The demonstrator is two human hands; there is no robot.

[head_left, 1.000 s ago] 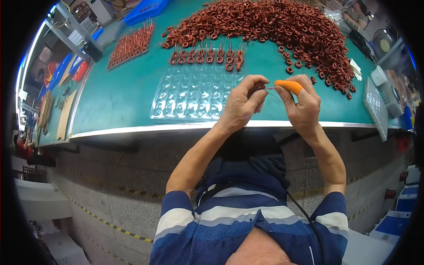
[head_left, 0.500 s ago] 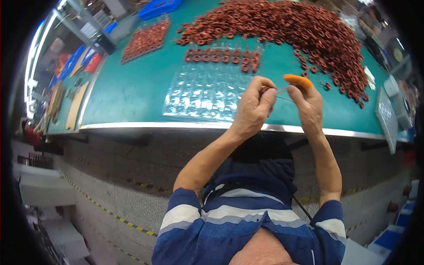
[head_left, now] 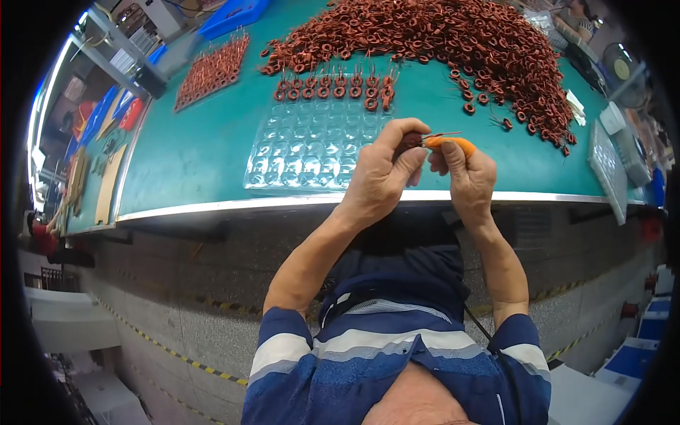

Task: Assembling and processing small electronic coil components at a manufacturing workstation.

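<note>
Left fingers (head_left: 403, 126) partly hide a red-brown coil (head_left: 409, 143).

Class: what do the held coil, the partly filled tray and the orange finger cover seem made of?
Held coil: probably copper wire, fairly dull; reddish-brown, with a thin lead sticking out.
Tray: likely thin plastic, glossy; see-through with bright glints.
Finger cover: perhaps rubber, smooth; fits like a snug sleeve.

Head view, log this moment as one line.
left hand holds toroidal coil | right hand, orange finger cot at wire leads | blister tray partly filled | coil heap beyond tray
</note>
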